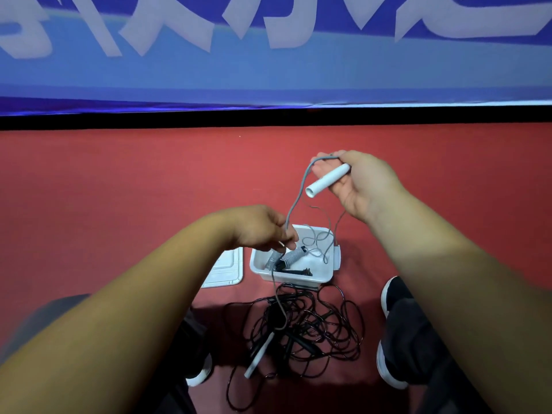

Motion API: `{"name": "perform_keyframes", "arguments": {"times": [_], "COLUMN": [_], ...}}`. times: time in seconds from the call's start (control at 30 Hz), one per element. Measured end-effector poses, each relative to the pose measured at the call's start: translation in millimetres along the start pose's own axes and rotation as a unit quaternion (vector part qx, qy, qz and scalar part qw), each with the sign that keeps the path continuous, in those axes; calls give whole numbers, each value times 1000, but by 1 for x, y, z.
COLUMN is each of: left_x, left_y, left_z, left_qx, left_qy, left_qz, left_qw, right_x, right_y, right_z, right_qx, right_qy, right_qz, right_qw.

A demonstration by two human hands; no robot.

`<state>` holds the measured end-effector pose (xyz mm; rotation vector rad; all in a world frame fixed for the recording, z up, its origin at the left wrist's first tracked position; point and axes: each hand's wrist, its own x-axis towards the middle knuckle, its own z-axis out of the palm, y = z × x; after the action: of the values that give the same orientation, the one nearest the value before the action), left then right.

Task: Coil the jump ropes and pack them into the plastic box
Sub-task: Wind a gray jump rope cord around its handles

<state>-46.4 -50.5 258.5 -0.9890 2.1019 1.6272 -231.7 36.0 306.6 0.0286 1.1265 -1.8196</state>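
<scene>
Jump ropes lie in two places: some are in the plastic box and some are on the red floor. One grey jump rope is up in the air between the two hands. The right hand is held high, and its fingers curl round the white handle at one end of this rope. The rope bends over the top of those fingers and then drops down. The left hand is lower, just above the box, and it pinches the grey rope between its fingertips.

From there the rope hangs down past the front of the box to a second white handle near the floor. More loose grey rope hangs over the open box.

The box is white and sits on the floor. Inside it is a wound-up grey bundle with some black pieces beside it. A flat white lid lies on the floor just left of the box.

A big messy pile of black ropes lies on the floor in front of the box. A black shoe stands to the right of the pile. A blue banner with pale letters hangs at the far edge of the floor.
</scene>
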Motion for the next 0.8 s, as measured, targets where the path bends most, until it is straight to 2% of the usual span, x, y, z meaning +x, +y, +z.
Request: {"name": "perform_keyframes", "arguments": {"times": [0.1,0.17,0.27,0.33,0.4,0.5,0.57,0.63,0.7,0.8], "left_x": [0,-3,-7,-8,-8,-6,-3,2,6,9], "left_y": [8,17,31,37,40,39,36,32,29,25], "left_z": [-8,-15,-23,-27,-33,-43,-49,-54,-55,-44], "left_qx": [-84,-161,-285,-362,-441,-527,-551,-551,-531,-423], "left_qy": [39,60,93,109,125,149,173,195,189,168], "left_qz": [5,23,51,56,61,72,75,71,60,19], "left_qw": [996,985,953,924,887,834,813,808,824,890], "right_x": [8,9,3,-2,-8,-15,-19,-20,-18,-18], "right_y": [3,7,16,23,30,36,36,37,37,32], "right_z": [-8,-14,-21,-24,-26,-24,-21,-19,-18,-14], "right_qx": [-60,-168,-390,-478,-494,-445,-432,-430,-413,-363], "right_qy": [2,-9,-44,-86,-140,-199,-212,-198,-169,-138], "right_qz": [49,90,112,111,121,142,132,106,76,42], "right_qw": [997,982,913,867,850,862,867,875,892,921]}}
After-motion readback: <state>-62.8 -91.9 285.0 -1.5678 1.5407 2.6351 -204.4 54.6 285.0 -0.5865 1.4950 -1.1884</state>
